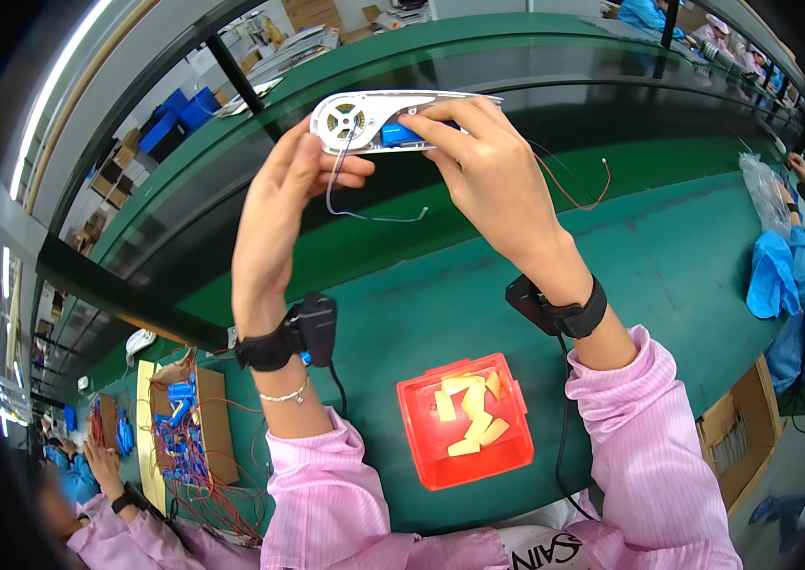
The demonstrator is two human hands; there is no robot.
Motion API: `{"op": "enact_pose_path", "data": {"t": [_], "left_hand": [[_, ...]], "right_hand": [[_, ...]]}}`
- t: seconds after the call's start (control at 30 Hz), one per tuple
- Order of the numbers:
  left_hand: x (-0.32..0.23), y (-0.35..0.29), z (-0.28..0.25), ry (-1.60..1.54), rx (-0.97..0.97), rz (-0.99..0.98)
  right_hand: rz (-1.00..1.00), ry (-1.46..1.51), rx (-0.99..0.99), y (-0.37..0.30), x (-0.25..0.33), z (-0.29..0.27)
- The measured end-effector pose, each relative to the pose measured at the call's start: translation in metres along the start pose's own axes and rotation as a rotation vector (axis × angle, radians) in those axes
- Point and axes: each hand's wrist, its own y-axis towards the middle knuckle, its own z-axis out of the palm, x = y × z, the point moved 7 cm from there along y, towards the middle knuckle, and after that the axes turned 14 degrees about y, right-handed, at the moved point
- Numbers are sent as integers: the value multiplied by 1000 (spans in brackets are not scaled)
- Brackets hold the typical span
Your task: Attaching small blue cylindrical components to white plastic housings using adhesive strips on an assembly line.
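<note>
Up over the far side of the green bench, a white plastic housing [385, 98] is held level. Its left end has a round spoked opening with a motor or coil inside. My left hand [274, 204] is closed around that end, thumb and fingers on the rim. A blue cylindrical battery [401, 134] lies in the housing's middle. My right hand [493, 176] has its fingertips on the battery and the housing edge, covering the right part. A thin bluish-white lead [374, 218] hangs from the round end, and a red-and-black lead [569, 201] trails right.
A red tray [412, 432] with several yellow foam pieces stands before me. At left, a cardboard box [217, 427] holds blue wired batteries. Another carton [740, 442] sits at right. Co-workers are at both sides. Black wrist bands with cables are on my wrists.
</note>
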Motion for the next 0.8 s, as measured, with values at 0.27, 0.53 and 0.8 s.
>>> {"op": "enact_pose_path", "data": {"t": [0.27,0.53,0.8], "left_hand": [[91,18,-21,-377,-253,-267],[210,0,-68,-219,-558,-496],[215,5,-70,1032,164,-686]], "right_hand": [[8,29,-4,1,-2,2],[91,119,-67,12,-16,-25],[162,204,22,13,-6,-21]]}}
